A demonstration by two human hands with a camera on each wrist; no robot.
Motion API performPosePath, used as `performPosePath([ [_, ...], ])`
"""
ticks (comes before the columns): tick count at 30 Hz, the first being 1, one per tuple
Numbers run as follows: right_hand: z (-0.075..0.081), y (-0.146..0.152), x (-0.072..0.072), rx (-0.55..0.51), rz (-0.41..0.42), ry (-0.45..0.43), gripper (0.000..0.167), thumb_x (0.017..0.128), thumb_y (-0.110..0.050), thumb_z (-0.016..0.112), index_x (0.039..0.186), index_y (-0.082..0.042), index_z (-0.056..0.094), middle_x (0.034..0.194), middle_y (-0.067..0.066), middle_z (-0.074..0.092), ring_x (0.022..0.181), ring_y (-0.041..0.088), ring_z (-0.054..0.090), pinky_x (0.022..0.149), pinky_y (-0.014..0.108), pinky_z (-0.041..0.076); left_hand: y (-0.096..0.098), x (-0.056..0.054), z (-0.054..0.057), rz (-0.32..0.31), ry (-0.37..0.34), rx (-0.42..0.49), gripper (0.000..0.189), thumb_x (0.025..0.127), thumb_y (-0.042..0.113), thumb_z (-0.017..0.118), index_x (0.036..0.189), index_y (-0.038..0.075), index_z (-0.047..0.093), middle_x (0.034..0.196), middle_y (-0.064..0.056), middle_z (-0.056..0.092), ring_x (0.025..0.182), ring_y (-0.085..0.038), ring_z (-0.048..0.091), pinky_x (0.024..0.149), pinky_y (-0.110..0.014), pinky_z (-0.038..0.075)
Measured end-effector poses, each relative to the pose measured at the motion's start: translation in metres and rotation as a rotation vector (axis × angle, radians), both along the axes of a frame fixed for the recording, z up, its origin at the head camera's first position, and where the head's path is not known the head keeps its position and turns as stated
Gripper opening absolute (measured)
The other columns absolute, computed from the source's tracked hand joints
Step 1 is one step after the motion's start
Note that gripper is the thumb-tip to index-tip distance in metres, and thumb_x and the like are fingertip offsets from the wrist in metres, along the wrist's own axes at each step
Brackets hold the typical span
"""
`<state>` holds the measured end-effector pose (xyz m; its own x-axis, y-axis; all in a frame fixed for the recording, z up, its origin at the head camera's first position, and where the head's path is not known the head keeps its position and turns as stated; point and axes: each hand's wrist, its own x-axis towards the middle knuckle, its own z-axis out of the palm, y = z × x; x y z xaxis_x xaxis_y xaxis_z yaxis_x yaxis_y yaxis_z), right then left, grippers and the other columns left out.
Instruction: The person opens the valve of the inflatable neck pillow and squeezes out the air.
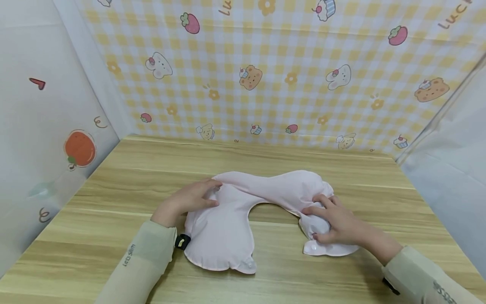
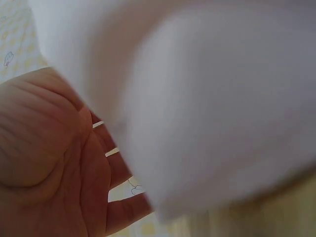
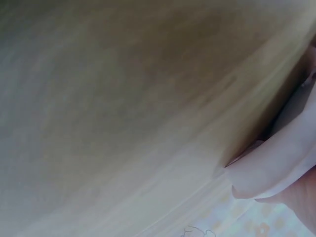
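A pale pink U-shaped inflatable neck pillow (image 1: 224,228) lies on the table with its opening toward me. Its left lobe looks puffed, while the right one is creased and folded. My left hand (image 1: 193,196) rests against the pillow's upper left edge, thumb and fingers loosely spread. In the left wrist view, the left palm (image 2: 44,148) faces the pillow's blurred side, and the fingertips go out of sight behind it. With bent fingers, my right hand (image 1: 341,221) grips the creased right lobe. The right wrist view catches part of the pillow (image 3: 276,168) beside that hand.
The wood-grain table (image 1: 114,236) extends around the pillow. A yellow checked cloth (image 1: 273,84) with cartoon prints hangs behind it, and pale sheets (image 1: 34,126) stand at both sides. Black straps (image 1: 182,241) show near the sleeve cuffs.
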<state>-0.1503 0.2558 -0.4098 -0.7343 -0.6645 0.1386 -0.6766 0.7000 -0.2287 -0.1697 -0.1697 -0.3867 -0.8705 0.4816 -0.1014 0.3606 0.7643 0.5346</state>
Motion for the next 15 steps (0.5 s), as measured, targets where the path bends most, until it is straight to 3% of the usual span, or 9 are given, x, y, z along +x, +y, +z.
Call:
performPosePath([
  [15,-0.0040,-0.0009,-0.0021,-0.016,0.008,0.036,0.049,0.066,-0.040,0.082,0.112,-0.030,0.065,0.120,0.006,0.053,0.100,0.031,0.047,0.059,0.030,0.043,0.0023,0.0025,0.0022,-0.025,-0.061,0.035,0.056,0.096,0.021,0.065,0.145,0.002,0.046,0.144,-0.015,0.054,0.136,-0.037,0.048,0.112,-0.055,0.038],
])
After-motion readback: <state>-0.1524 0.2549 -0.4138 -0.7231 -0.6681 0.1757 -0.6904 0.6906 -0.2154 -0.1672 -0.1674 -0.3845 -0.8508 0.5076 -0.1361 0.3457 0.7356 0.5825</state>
